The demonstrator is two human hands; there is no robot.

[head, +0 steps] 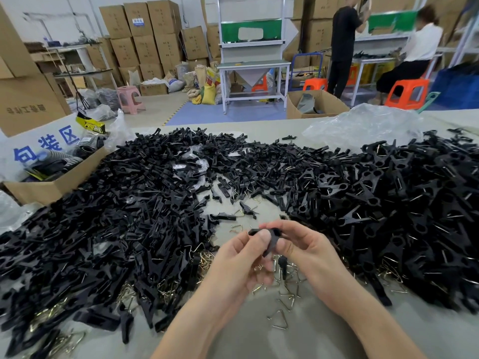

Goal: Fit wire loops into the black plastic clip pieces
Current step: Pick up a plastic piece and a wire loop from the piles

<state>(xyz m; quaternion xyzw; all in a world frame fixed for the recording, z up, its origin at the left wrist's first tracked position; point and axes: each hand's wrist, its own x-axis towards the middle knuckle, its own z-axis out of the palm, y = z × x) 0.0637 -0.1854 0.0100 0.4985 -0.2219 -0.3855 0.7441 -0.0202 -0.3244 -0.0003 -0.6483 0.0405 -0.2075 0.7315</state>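
Closest to the near edge of the table [246, 343], between the two forearms, loose wire loops [280, 320] lie scattered flat on the grey top, bent triangles pointing every way. Just above them the hands meet over the middle of that edge. The left hand [241, 257] pinches one black clip piece [268, 239], thumb on top and fingers curled beneath. The right hand [304, 248] grips the same piece from the other side, its fingers wrapped over the far end. The piece's long axis seems to run across from hand to hand, dipping toward the right palm. I cannot tell whether a loop is in the grip — the fingers hide the slot. If none is, the nearest loops lie straight below the hands and toward the person, about equally near to either hand. Farther out, the left heap [124, 218] and the right heap [394, 203] of clip pieces flank a thin gap. A cardboard box [54, 186] sits at the left edge — a plastic bag [363, 125] lies toward the far right.
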